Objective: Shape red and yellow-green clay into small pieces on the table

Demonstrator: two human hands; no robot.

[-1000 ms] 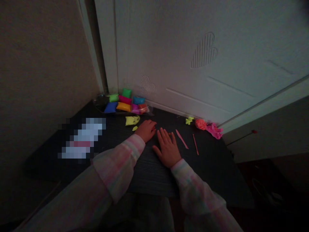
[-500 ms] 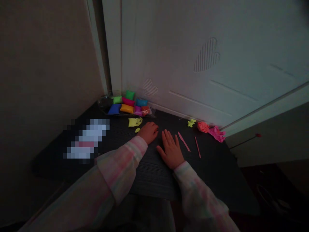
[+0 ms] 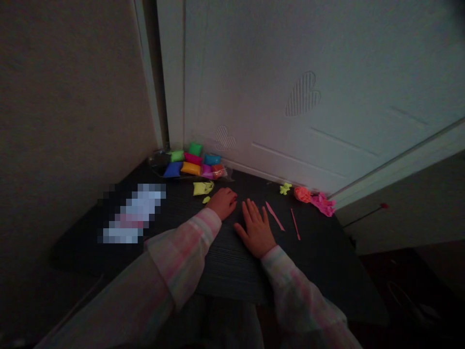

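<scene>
My left hand (image 3: 222, 203) rests on the dark table with its fingers curled and closed; whatever may be inside is hidden. Close to it lie a small flat yellow piece of clay (image 3: 206, 199) and a torn yellow clay packet (image 3: 202, 188). Palm down, my right hand (image 3: 257, 230) is flat on the tabletop, fingers stretched out and holding nothing. Just right of it are a pink plastic knife (image 3: 275, 216) and a thin pink modelling stick (image 3: 295, 224).
Colourful clay packets (image 3: 191, 168) in a clear bag sit at the back left. A small yellow figure (image 3: 285, 188), an orange lump (image 3: 302, 194) and a crumpled pink piece (image 3: 324, 204) line the back right. A blurred-out white item (image 3: 136, 211) lies left. A white panel (image 3: 247, 97) stands behind.
The view has tilted slightly, so the table and its things appear a little lower. Both hands keep nearly the same place and pose on the table.
</scene>
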